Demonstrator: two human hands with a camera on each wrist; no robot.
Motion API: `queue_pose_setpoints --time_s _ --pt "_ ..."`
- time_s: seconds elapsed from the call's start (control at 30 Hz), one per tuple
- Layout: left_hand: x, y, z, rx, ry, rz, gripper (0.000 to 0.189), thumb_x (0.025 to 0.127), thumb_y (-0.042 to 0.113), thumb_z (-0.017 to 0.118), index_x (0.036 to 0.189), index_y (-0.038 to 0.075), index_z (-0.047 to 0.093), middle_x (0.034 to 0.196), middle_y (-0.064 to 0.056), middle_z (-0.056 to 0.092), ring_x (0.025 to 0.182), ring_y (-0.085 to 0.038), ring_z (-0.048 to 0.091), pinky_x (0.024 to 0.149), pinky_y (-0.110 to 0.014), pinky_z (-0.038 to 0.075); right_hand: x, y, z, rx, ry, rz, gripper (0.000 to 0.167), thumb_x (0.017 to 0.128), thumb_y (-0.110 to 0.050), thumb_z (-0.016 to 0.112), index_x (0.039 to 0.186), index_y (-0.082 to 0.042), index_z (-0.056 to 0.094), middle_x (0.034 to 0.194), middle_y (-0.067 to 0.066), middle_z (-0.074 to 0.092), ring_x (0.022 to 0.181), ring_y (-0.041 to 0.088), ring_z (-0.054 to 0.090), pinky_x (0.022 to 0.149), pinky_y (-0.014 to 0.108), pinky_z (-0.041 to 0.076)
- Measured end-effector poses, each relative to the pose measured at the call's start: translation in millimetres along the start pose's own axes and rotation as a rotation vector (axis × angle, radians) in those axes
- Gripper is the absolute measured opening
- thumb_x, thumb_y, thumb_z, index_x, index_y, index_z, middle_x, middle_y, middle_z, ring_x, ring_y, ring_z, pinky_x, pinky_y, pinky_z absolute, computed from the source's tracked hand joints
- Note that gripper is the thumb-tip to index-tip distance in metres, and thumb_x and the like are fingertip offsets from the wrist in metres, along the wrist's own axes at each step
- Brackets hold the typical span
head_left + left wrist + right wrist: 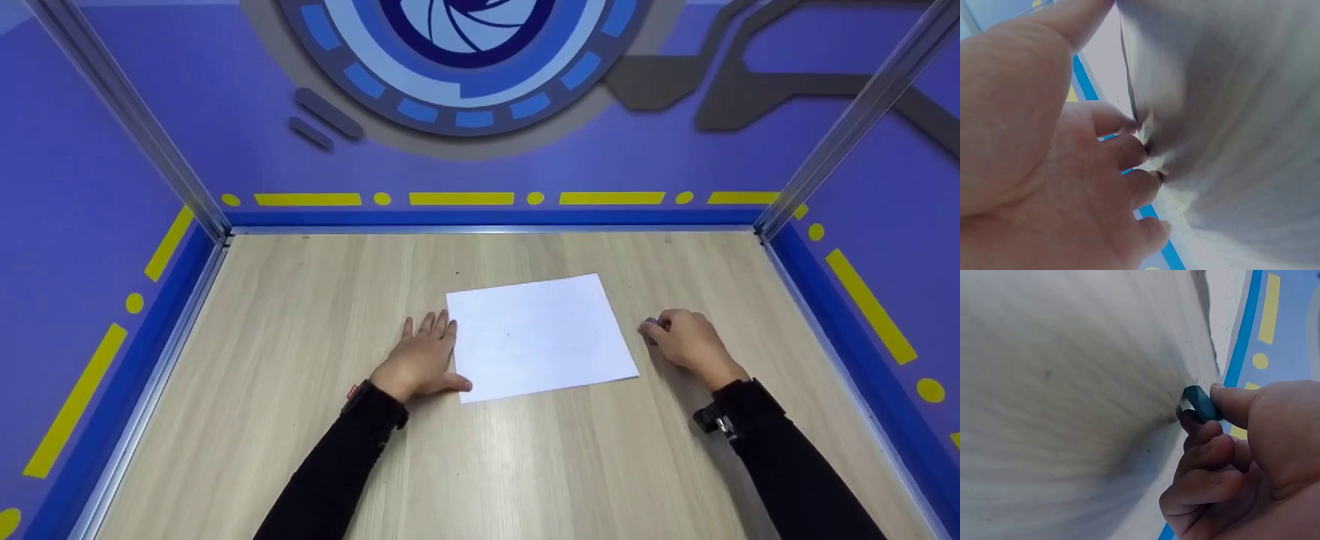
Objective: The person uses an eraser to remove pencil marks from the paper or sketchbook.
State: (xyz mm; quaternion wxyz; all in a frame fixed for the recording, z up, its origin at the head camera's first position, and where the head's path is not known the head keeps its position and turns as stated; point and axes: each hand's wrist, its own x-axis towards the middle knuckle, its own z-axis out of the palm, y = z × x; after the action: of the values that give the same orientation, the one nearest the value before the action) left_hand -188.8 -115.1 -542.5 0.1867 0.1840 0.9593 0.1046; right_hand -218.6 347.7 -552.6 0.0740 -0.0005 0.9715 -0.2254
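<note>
A white sheet of paper (540, 337) lies slightly askew on the wooden table. My left hand (421, 360) rests flat at its left edge, fingers spread; the thumb overlaps the near left corner and the fingertips are right at the edge. In the left wrist view the fingers (1129, 152) reach down to the tabletop. Right of the sheet, my right hand (690, 341) pinches a small dark teal block (1202, 404) with a pale face, perhaps an eraser, between thumb and index finger, close over the table. The other fingers curl in below it.
The wooden table (330, 300) is bordered by purple-blue panels (487, 172) with yellow dashes at the back and both sides. A metal rail (495, 229) runs along the table's back edge. Small dark specks dot the tabletop and paper.
</note>
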Motion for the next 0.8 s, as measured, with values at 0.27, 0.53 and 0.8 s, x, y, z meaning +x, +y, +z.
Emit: queue_pose_setpoints --time_s 0.27,0.53,0.8 --pt "-5.7 -9.3 -2.3 -0.035 0.048 0.003 0.106 0.101 0.06 0.074 0.172 -0.004 0.029 0.182 -0.028 0.021 0.172 -0.045 0.02 0.14 -0.067 0.009 2.5 1.4 -4.5 -0.005 0.048 0.001 0.038 0.112 -0.036 0.065 0.11 0.0 0.075 0.088 0.012 0.07 0.077 0.026 0.063 0.064 0.033 0.048" --pt "-11.0 -4.9 -12.9 -0.059 0.448 0.03 0.054 0.108 0.047 0.07 0.141 0.003 0.074 0.153 -0.023 0.068 0.137 -0.042 0.071 0.113 -0.06 0.058 -9.5 -33.8 -6.2 -0.012 0.285 -0.15 0.038 0.112 -0.029 0.063 0.086 -0.005 0.076 0.073 0.01 0.07 0.064 0.022 0.058 0.061 0.033 0.043" --pt "-20.1 22.6 -25.2 -0.125 0.896 0.047 0.032 0.111 0.034 0.068 0.098 0.011 0.086 0.093 -0.003 0.085 0.077 -0.018 0.08 0.061 -0.041 0.063 -19.9 -88.6 -0.9 0.104 0.444 -0.358 0.022 0.106 -0.012 0.065 0.093 -0.005 0.081 0.075 0.007 0.073 0.064 0.017 0.06 0.063 0.031 0.049"
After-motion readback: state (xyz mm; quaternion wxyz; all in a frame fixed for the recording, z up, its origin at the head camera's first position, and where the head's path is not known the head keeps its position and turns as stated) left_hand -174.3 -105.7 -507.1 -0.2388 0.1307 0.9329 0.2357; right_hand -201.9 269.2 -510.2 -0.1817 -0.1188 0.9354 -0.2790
